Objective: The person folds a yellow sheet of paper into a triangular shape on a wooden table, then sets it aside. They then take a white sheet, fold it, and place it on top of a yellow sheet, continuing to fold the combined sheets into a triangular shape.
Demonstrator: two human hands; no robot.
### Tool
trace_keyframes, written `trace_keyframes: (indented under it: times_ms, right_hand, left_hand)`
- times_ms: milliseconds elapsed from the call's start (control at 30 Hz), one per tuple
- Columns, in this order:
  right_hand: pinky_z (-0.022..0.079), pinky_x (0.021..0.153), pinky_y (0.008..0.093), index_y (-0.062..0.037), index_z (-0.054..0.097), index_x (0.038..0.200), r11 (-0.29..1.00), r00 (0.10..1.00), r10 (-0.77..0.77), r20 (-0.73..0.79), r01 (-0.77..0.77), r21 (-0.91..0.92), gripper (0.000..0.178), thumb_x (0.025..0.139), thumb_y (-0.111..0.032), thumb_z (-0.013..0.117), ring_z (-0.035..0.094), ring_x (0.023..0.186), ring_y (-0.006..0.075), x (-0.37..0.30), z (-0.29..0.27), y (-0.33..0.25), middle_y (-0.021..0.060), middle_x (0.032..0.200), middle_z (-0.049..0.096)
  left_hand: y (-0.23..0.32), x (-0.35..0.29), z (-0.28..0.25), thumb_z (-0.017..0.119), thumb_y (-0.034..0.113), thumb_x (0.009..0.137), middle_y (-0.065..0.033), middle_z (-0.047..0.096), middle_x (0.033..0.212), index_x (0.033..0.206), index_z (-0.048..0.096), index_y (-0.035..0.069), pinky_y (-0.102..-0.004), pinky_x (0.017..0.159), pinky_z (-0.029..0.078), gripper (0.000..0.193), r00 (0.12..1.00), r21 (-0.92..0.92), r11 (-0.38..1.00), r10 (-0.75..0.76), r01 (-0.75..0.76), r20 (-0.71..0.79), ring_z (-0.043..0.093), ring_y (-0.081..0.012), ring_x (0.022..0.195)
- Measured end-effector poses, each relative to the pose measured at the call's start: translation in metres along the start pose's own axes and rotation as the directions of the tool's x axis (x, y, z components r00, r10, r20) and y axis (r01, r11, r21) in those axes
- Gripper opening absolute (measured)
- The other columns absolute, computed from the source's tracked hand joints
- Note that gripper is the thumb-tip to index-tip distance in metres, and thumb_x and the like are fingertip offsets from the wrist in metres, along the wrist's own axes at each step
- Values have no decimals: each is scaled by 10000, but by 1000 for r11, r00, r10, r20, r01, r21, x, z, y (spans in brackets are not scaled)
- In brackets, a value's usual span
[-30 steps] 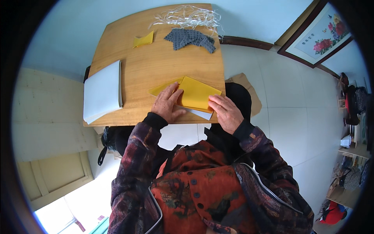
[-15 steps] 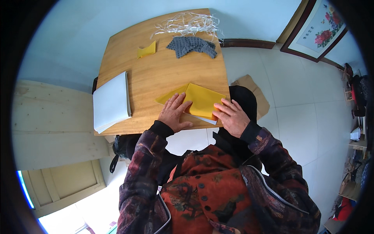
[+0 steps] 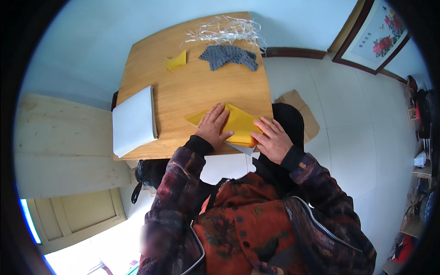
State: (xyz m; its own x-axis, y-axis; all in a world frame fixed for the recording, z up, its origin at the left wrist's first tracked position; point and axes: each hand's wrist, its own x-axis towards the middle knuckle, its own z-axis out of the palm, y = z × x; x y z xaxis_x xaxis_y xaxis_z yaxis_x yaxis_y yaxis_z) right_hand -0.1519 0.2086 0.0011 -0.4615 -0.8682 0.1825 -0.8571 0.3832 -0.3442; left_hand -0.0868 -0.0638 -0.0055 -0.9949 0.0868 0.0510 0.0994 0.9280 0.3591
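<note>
A folded sheet of yellow paper (image 3: pixel 240 123) lies at the table's near edge, with a pointed flap stretching out to the left. Beneath its near side a white or greyish paper corner (image 3: pixel 243 148) pokes out past the table edge. My left hand (image 3: pixel 212 129) rests flat across the left part of the yellow paper, fingers extended and pressed on it. On the right end of the sheet lies my right hand (image 3: pixel 273 141), its fingers stretched and slightly apart, the thumb side at the paper's near corner.
A stack of white sheets (image 3: pixel 134 121) sits at the table's left. Farther back are a small yellow paper piece (image 3: pixel 177 61), a grey knitted cloth (image 3: pixel 229 57) and a tangle of clear plastic strips (image 3: pixel 225 30). Brown cardboard (image 3: pixel 305 114) lies on the floor to the right.
My left hand has slid right and a little farther over the yellow paper. My right hand stays at its right end. The whole view has shifted slightly.
</note>
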Motion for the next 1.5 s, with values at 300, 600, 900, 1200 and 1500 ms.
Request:
trace_keyframes:
  times_ms: [300, 600, 900, 1200, 1500]
  right_hand:
    - [248, 1144, 536, -159, 571, 1305, 999, 999, -34, 6, 34, 4, 545, 796, -274, 729, 314, 1407, 305, -15, 4, -11, 91, 1461, 413]
    - [263, 1135, 522, -175, 617, 1239, 1000, 991, -18, -135, 19, 0, 469, 791, -238, 738, 370, 1355, 299, -15, 17, -13, 62, 1395, 466]
    - [243, 1140, 528, -140, 598, 1240, 979, 993, 112, -24, -106, 173, 474, 787, -191, 727, 336, 1406, 261, -16, 8, -16, 38, 1440, 449]
    - [340, 1070, 451, -73, 617, 1141, 920, 955, 214, -207, -126, 370, 354, 794, -92, 689, 477, 1287, 262, -8, 12, -9, 64, 1278, 581]
    - [439, 886, 417, -68, 625, 909, 910, 858, 343, -382, -201, 363, 143, 787, -75, 699, 542, 1080, 280, 6, 16, -8, 49, 1059, 598]
  left_hand:
    - [11, -27, -18, 802, 551, 655, -84, 218, 1609, 1505, 354, 241, -573, 1177, 122, 1010, 961, 23, 983, 173, -182, 215, 152, -339, 1491]
    - [28, -38, 3, 838, 470, 631, -40, 364, 1527, 1382, 486, 290, -645, 1135, 146, 849, 984, 38, 984, 175, -176, 26, 254, -359, 1447]
    - [22, -40, 14, 821, 231, 719, -4, 632, 1202, 912, 745, 199, -579, 1130, 178, 210, 977, -347, 921, 119, -176, -178, 500, -261, 1277]
    - [22, -30, 19, 734, 45, 820, -79, 601, 942, 842, 715, 16, -307, 799, 458, 41, 962, -735, 679, -206, 8, -180, 558, -207, 928]
    - [34, -17, 15, 727, 55, 822, -88, 583, 829, 747, 660, -5, -314, 655, 463, 117, 912, -600, 770, -379, 216, -158, 577, -204, 740]
